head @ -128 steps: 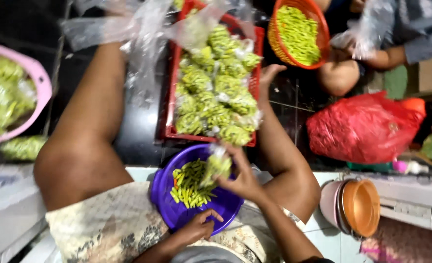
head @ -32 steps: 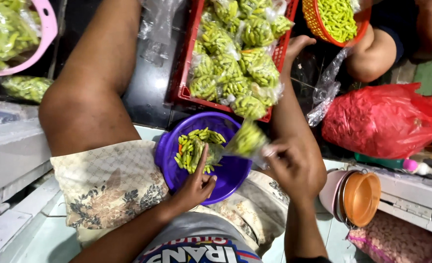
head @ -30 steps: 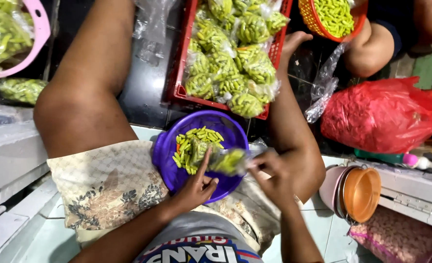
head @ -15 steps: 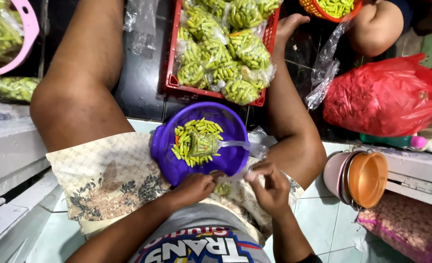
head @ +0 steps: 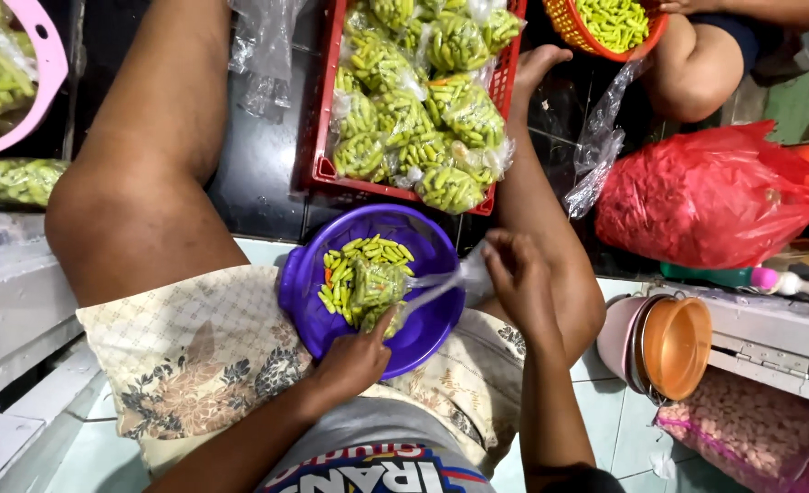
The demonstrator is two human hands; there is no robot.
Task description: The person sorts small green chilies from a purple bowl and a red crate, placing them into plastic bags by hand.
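Small clear bag of chillies (head: 377, 285) lies in the purple bowl (head: 313, 315), its neck stretched rightward to the pinching right hand (head: 517, 283); left hand (head: 354, 361) presses its base.

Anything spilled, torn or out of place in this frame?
Nothing stands out. The chillies stay inside the purple bowl, the left hand steadies a filled clear bag, and the right hand pulls its neck taut.
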